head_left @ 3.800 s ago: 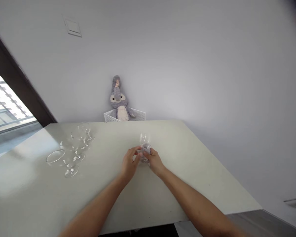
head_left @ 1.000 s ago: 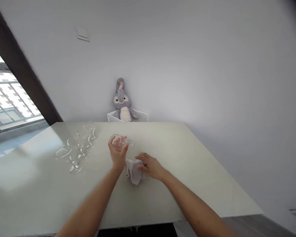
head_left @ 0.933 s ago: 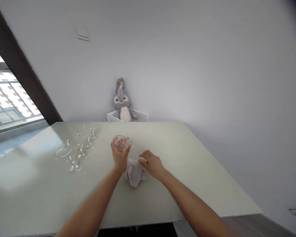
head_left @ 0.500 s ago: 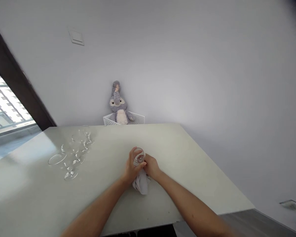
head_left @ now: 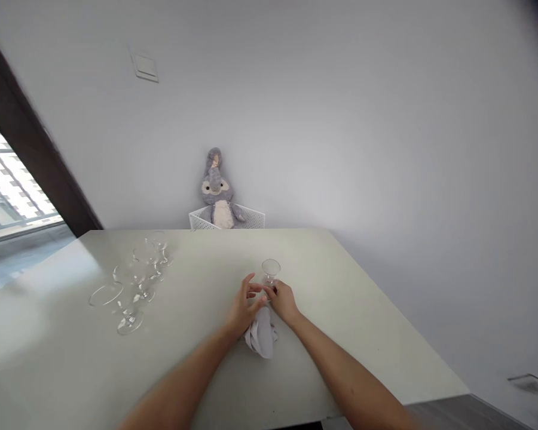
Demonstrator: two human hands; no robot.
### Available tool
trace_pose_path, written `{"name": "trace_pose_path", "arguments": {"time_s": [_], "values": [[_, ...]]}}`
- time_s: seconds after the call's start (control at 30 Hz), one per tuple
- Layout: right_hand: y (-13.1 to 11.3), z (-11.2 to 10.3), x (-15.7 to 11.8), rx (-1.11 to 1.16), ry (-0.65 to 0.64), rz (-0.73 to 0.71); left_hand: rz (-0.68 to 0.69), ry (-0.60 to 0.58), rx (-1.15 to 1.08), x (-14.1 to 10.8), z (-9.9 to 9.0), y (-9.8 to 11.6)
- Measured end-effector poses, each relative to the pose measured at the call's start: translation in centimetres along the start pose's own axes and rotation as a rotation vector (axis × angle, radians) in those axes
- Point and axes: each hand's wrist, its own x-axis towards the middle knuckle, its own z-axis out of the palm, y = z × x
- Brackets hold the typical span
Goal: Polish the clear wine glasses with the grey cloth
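From where I stand, the right hand [head_left: 283,300] is closed, thumb and fingers pinching a small glass [head_left: 271,272] low down, around its stem or foot; I can't tell exactly which, because the fingers cover that part. The glass is a little right of the middle of the table [head_left: 336,310], its mouth up and its round rim plain to see just beyond the fingers. Whether its foot rests on the table, I can't say.

The left hand [head_left: 244,306] is half open, its fingers bent and spread and its thumb apart from them. It sits just left of the glass, fingertips close to those of the right hand; whether they touch the glass isn't clear. On the near side of both hands lies a crumpled, pale grey cloth [head_left: 260,339], its far end close under the left thumb.

Over on the left, four more glasses [head_left: 137,284] stand upright in a slanting row running from near to far, so close that their clear bowls overlap to my eye. The nearest has the widest-looking rim.

Past the table's far edge, a grey toy [head_left: 222,214] with a pale belly sits in a white basket [head_left: 253,218] against the wall [head_left: 363,131]. A switch [head_left: 144,65] is set higher up, toward the left, near a dark frame [head_left: 36,143].
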Motion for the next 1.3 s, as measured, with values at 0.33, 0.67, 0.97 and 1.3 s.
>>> {"name": "trace_pose_path", "arguments": {"time_s": [0.33, 0.67, 0.97, 1.3], "values": [[2.8, -1.5, 3.7, -0.112, 0.119, 0.13, -0.053, -0.007, 0.074, -0.1, 0.0, -0.7], [8.3, -5.6, 12.0, -0.282, 0.255, 0.326, -0.085, -0.005, 0.169, -0.1, -0.1, -0.9], [11.3, -7.0, 15.2, -0.328, 0.329, 0.478, -0.117, -0.034, 0.226, -0.1, -0.1, -0.5], [12.8, -7.2, 15.7, -0.334, 0.391, 0.55, -0.115, -0.048, 0.227, -0.1, 0.0, -0.3]]}}
